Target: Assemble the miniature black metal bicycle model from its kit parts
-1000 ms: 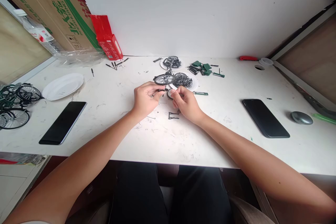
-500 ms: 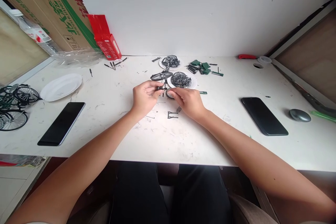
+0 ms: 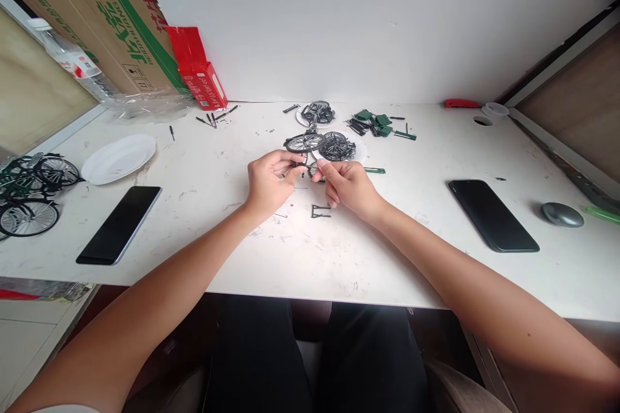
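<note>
At the middle of the table my left hand (image 3: 272, 182) pinches the dark frame of a small model bicycle between thumb and fingers. The bicycle's spoked front wheel (image 3: 306, 142) points away from me, and its other wheel (image 3: 314, 170) is partly covered by my fingers. My right hand (image 3: 349, 186) is closed in a pinch beside that second wheel; whatever is between thumb and forefinger is too small to make out. A black bracket-like part (image 3: 320, 211) lies on the table just below my hands. Thin pins lie left of it.
Behind my hands, two white plates hold wheels (image 3: 338, 147) and dark parts (image 3: 317, 113). Green pieces (image 3: 375, 121) lie to their right. Model bicycles (image 3: 33, 193), a white plate (image 3: 121, 158) and a phone (image 3: 119, 224) are left; another phone (image 3: 493, 215) and a mouse (image 3: 562, 214) are right.
My right hand has turned a little and its lower fingers have curled in beside the wheel. The bicycle has tilted slightly in my left hand. The whole view has shifted slightly.
</note>
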The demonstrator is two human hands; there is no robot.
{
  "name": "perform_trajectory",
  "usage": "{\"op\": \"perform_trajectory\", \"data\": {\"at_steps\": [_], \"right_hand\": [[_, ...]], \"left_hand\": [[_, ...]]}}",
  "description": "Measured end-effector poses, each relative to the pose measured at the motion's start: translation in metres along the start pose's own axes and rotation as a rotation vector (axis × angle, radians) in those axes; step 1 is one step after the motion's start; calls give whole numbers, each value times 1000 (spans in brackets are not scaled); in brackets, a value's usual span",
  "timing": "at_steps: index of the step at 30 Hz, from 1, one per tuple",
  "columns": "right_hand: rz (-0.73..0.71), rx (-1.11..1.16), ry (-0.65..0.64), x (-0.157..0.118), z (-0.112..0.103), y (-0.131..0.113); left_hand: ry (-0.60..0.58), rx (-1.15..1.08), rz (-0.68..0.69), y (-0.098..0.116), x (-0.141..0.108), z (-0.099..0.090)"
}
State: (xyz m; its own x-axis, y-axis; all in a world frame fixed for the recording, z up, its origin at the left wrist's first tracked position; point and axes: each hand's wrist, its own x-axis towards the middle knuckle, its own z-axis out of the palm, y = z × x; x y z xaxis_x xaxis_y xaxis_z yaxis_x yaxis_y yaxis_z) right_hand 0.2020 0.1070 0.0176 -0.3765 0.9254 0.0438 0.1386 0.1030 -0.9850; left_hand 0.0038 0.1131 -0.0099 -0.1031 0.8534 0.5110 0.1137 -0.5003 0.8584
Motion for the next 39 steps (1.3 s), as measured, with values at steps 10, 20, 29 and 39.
{"op": "perform_trajectory", "data": {"at_steps": [10,20,29,39], "right_hand": [[-420,-945,85,4,-16,2],[-265,-525,21,-3,-5,1],[-69,-90,-54,2,-3,2],[-298,-316,178,6,-10,15]], "left_hand": [[-34,-41,-73,3,3,0],[9,-18,-98,0,-1,3],[-18,-74,-80,4,4,1],[-122,-177,-173,7,11,-4]]}}
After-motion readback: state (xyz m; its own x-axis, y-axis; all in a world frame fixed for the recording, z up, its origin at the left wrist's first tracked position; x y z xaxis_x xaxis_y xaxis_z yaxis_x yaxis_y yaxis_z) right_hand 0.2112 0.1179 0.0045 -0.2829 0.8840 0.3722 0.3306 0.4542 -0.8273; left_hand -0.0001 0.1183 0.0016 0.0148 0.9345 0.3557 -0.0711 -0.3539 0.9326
